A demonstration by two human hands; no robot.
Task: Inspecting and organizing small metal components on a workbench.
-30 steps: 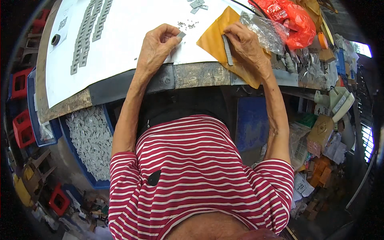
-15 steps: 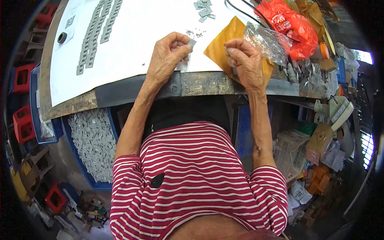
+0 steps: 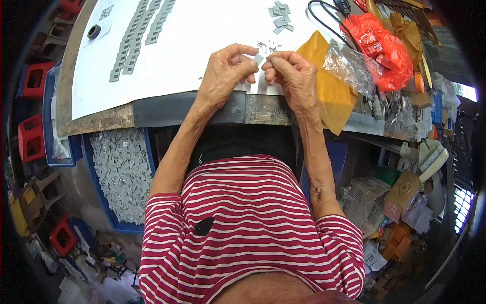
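My left hand (image 3: 226, 75) is closed, pinching a small flat grey piece (image 3: 258, 59) between thumb and fingertips above a white sheet (image 3: 197, 30) on the table. Close by on its right, my right hand (image 3: 296, 80) is closed too, thumb against forefinger, its fingertips almost at the grey piece. Whatever it pinches is too small to make out. Just beyond the fingers lies a scatter of tiny dark bits (image 3: 267, 47). Farther off is a loose heap of similar grey pieces (image 3: 281, 21). On the left, more grey pieces (image 3: 134, 44) lie in long overlapping rows.
Right of my right hand lie a yellow-brown envelope (image 3: 335, 105), clear plastic (image 3: 349, 65), a red plastic bag (image 3: 372, 43) and a black cable (image 3: 316, 19). A dark tape roll (image 3: 94, 32) sits far left. Below the table edge (image 3: 187, 109), a blue bin (image 3: 99, 196) holds many grey pieces.
My right hand has moved left from over the envelope to beside the grey piece in my left hand. The left hand keeps its pinch. The whole view has shifted slightly.
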